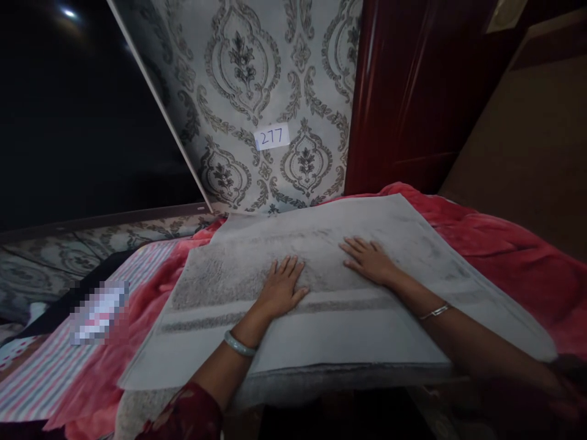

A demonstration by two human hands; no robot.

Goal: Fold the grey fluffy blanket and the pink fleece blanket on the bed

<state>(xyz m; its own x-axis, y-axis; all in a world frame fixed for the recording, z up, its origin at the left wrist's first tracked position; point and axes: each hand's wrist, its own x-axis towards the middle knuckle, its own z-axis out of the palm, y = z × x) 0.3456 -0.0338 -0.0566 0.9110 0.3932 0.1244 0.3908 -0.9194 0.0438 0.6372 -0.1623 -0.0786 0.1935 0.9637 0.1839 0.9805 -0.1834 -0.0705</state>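
A large grey-and-white textile with darker stripes, which looks like a towel or mat, lies spread out in front of me, its near edge hanging slightly over. My left hand rests flat on its middle, palm down with fingers apart. To the right and a little farther off, my right hand also presses flat on the grey area, fingers spread. Neither hand grips anything. Some of the cloth beneath my palms and forearms is hidden. A bangle circles my left wrist and a bracelet my right.
Beneath the textile lies a red plush blanket. At left are a striped cloth and a large dark screen. Behind stands a patterned wall with a paper label reading 277. A dark red wooden panel rises at right.
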